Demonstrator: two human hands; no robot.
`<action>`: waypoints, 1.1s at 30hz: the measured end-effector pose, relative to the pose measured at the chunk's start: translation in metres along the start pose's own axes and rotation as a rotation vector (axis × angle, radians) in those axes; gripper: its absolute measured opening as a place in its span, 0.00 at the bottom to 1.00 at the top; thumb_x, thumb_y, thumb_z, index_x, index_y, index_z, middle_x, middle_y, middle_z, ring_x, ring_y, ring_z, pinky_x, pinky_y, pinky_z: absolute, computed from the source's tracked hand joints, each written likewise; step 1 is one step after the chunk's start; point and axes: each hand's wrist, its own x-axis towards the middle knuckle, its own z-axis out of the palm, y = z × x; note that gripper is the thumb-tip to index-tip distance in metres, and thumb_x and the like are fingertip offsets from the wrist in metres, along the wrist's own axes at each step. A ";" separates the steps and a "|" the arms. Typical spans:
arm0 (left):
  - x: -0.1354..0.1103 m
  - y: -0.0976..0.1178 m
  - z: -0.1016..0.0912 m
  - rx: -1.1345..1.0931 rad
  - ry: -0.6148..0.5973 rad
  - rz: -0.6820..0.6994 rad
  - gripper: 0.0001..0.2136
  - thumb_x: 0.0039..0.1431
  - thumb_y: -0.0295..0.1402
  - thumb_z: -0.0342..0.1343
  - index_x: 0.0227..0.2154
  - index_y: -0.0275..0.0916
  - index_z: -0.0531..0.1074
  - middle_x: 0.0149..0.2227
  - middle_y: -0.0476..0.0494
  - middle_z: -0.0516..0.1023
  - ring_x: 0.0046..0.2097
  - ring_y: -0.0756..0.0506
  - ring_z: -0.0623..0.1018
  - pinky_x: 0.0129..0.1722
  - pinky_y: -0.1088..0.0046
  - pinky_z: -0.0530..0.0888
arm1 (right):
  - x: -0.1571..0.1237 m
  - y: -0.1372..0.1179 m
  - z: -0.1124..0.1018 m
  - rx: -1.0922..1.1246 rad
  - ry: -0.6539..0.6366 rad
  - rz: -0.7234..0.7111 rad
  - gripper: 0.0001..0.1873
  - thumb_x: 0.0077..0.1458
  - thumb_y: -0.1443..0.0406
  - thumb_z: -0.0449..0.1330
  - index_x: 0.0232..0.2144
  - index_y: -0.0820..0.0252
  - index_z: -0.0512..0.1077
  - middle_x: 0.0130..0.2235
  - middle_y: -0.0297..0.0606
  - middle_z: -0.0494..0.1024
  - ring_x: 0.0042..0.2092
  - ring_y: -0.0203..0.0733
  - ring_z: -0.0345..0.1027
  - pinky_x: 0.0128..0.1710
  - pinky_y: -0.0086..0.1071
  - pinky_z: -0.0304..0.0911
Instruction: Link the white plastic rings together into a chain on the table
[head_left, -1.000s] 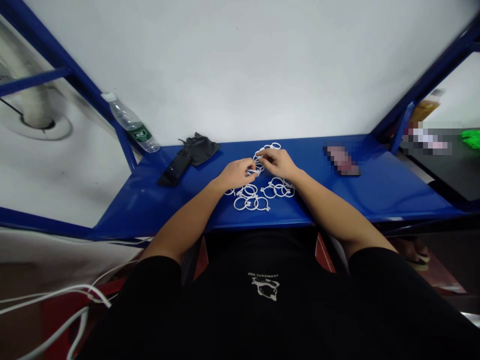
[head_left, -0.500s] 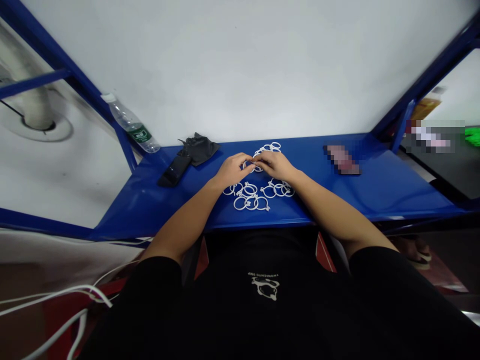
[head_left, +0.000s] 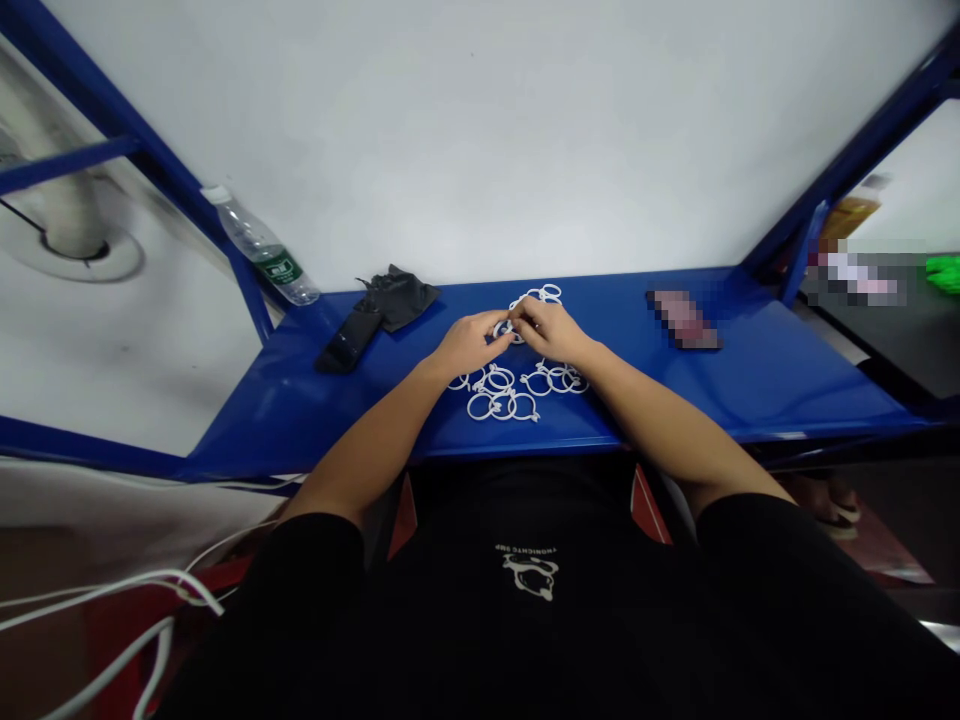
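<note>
Over the middle of the blue shelf, my left hand (head_left: 469, 342) is closed, with its thumb and fingers pinching a white plastic ring (head_left: 498, 328). Fingertips of my right hand (head_left: 549, 330) are curled together at the same ring, partly hiding it. Linked white rings (head_left: 504, 405) with small clip-like ends lie in front of my left hand. Another cluster of white rings (head_left: 556, 380) rests just below my right wrist. Beyond the fingers, several more rings (head_left: 551, 292) lie near the wall, partly covered by my right hand.
A black phone-like object (head_left: 349, 340) and a crumpled black bag (head_left: 401, 297) lie on the left. Against the frame leans a clear bottle (head_left: 277, 265) with a green label. A blurred-out, phone-shaped item (head_left: 686, 320) lies on the right of the blue shelf (head_left: 795, 380).
My right fingers have curled in more and shifted slightly at the ring. My left hand has turned a little, and the ring shows between the hands. The loose clusters stay put.
</note>
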 end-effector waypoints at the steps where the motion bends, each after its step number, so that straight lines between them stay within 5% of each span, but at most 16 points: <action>1: 0.000 -0.001 0.000 -0.019 0.022 -0.001 0.20 0.73 0.34 0.65 0.65 0.42 0.79 0.56 0.38 0.87 0.41 0.45 0.84 0.50 0.62 0.83 | 0.000 0.002 0.000 -0.007 0.032 0.007 0.08 0.75 0.62 0.55 0.46 0.55 0.74 0.41 0.42 0.83 0.39 0.46 0.72 0.43 0.39 0.66; 5: -0.001 -0.002 -0.001 -0.043 0.079 -0.060 0.27 0.71 0.35 0.68 0.71 0.44 0.75 0.73 0.33 0.75 0.42 0.47 0.83 0.47 0.65 0.83 | 0.002 0.012 -0.006 -0.096 0.127 0.155 0.13 0.76 0.57 0.58 0.53 0.56 0.78 0.44 0.45 0.87 0.42 0.49 0.76 0.45 0.41 0.68; 8: -0.001 -0.001 -0.003 -0.014 0.053 -0.075 0.22 0.72 0.35 0.68 0.66 0.44 0.79 0.70 0.35 0.77 0.42 0.47 0.82 0.46 0.65 0.82 | 0.003 0.018 -0.020 -0.183 0.178 0.325 0.22 0.74 0.52 0.63 0.60 0.58 0.77 0.42 0.45 0.88 0.41 0.52 0.78 0.44 0.41 0.68; 10: -0.001 0.000 -0.004 0.006 -0.005 -0.057 0.16 0.72 0.36 0.68 0.60 0.43 0.82 0.63 0.37 0.81 0.41 0.47 0.81 0.47 0.65 0.82 | 0.004 0.020 -0.032 -0.210 0.178 0.366 0.20 0.73 0.52 0.65 0.56 0.59 0.80 0.41 0.45 0.88 0.41 0.51 0.77 0.44 0.41 0.68; 14: 0.000 0.000 -0.001 0.036 -0.138 -0.055 0.11 0.72 0.36 0.68 0.53 0.43 0.86 0.48 0.42 0.87 0.39 0.45 0.82 0.47 0.64 0.80 | 0.003 0.020 -0.051 -0.089 -0.160 0.244 0.08 0.66 0.59 0.68 0.38 0.57 0.84 0.37 0.40 0.88 0.38 0.45 0.77 0.42 0.38 0.67; 18: 0.001 -0.002 -0.001 0.031 -0.198 -0.070 0.11 0.71 0.36 0.68 0.53 0.44 0.87 0.45 0.42 0.88 0.40 0.43 0.83 0.45 0.64 0.79 | -0.001 0.023 -0.049 0.059 -0.537 0.232 0.04 0.56 0.65 0.73 0.36 0.53 0.87 0.36 0.34 0.89 0.35 0.42 0.78 0.37 0.36 0.68; 21: 0.002 -0.002 -0.002 0.041 -0.209 -0.078 0.12 0.71 0.36 0.67 0.54 0.43 0.88 0.44 0.41 0.89 0.40 0.43 0.83 0.45 0.64 0.79 | -0.004 0.026 -0.042 0.085 -0.655 0.259 0.06 0.53 0.69 0.73 0.34 0.51 0.87 0.34 0.34 0.89 0.34 0.42 0.78 0.36 0.37 0.68; 33: 0.001 -0.002 -0.003 0.047 -0.118 -0.039 0.10 0.76 0.36 0.64 0.52 0.42 0.88 0.41 0.42 0.88 0.40 0.43 0.84 0.44 0.65 0.77 | 0.004 0.009 -0.018 -0.061 -0.228 0.121 0.08 0.64 0.68 0.62 0.40 0.57 0.82 0.39 0.40 0.86 0.39 0.43 0.74 0.43 0.37 0.64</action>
